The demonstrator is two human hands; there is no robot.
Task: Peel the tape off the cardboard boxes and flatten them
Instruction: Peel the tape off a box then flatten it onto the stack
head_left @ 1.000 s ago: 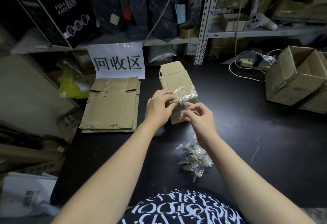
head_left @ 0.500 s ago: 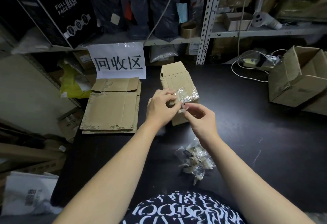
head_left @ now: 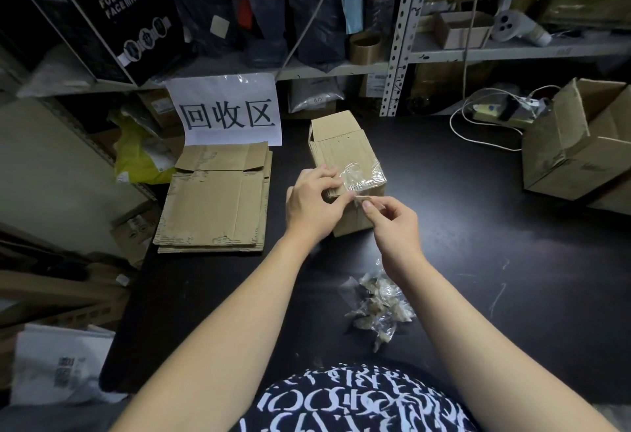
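Observation:
A small cardboard box [head_left: 341,148] lies on the black table [head_left: 495,261], its far flap open and its near end wrapped in clear tape [head_left: 363,175]. My left hand [head_left: 312,204] grips the box's near left corner, fingers curled over the top edge. My right hand [head_left: 392,223] pinches a loose strip of the tape between thumb and forefinger at the box's near face. A pile of crumpled peeled tape [head_left: 379,308] lies on the table under my right forearm.
A stack of flattened cardboard [head_left: 215,206] lies left of the box below a white sign [head_left: 227,110]. An open cardboard box [head_left: 580,148] stands at the right edge, with white cable [head_left: 478,131] behind. Metal shelving [head_left: 399,39] runs along the back.
My right hand has shifted slightly right and pulled the tape strip away from the box's near face. My left hand keeps its hold on the corner.

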